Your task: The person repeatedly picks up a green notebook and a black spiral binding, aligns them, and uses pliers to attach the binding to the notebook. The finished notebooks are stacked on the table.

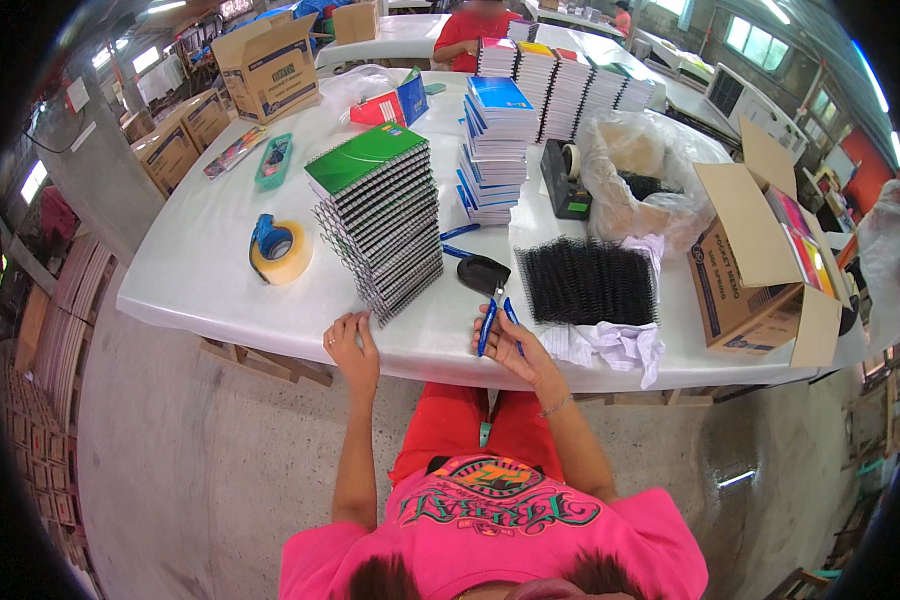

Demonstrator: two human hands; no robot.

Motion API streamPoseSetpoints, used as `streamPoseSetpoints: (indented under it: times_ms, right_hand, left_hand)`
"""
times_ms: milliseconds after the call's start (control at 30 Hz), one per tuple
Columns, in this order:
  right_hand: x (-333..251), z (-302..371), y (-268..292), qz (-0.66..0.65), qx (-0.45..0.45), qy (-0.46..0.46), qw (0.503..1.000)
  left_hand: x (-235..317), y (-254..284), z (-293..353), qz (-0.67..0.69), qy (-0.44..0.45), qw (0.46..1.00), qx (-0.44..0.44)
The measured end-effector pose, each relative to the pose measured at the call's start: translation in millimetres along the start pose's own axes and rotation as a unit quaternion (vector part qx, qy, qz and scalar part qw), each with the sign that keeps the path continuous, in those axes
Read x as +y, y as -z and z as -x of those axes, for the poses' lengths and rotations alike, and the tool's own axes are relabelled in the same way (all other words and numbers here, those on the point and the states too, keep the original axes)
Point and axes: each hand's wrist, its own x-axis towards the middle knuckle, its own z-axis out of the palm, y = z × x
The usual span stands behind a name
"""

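Note:
My left hand [352,345] rests at the table's front edge with its fingers lying loosely, next to the foot of a tall stack of spiral-bound notebooks [380,215] with a green cover on top. In my right hand [518,358], palm turned up, lies a pair of small pliers [499,308] with blue handles, their jaws pointing away from me. Just beyond the pliers' tip is a small black tray [484,273]. A second blue-handled tool [458,240] lies behind it, partly hidden by the notebooks. To the right, a pile of black spiral coils [587,282] sits on white cloth.
Blue-covered pages [496,140] stand stacked behind, near a black tape dispenser [566,180]. A tape roll [281,252] and a green basket [274,160] are at left. An open carton [760,270] stands at right. Across the table sits a person in red [470,38].

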Motion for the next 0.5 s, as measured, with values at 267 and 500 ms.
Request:
streamPoseSetpoints:
  times_ms: [267, 500]
  right_hand:
    - [3.1, 1.9, -3.5, 0.0, 0.004, 0.009, 1.0]
    - [3.9, 0.9, 0.4, 0.012, -0.008, 0.015, 1.0]
  left_hand:
    - [-7.2, -8.0, 21.6, -0.013, -0.013, 1.0, 0.014]
    - [-11.5, -11.7, 25.2, -0.013, -0.015, 1.0, 0.012]
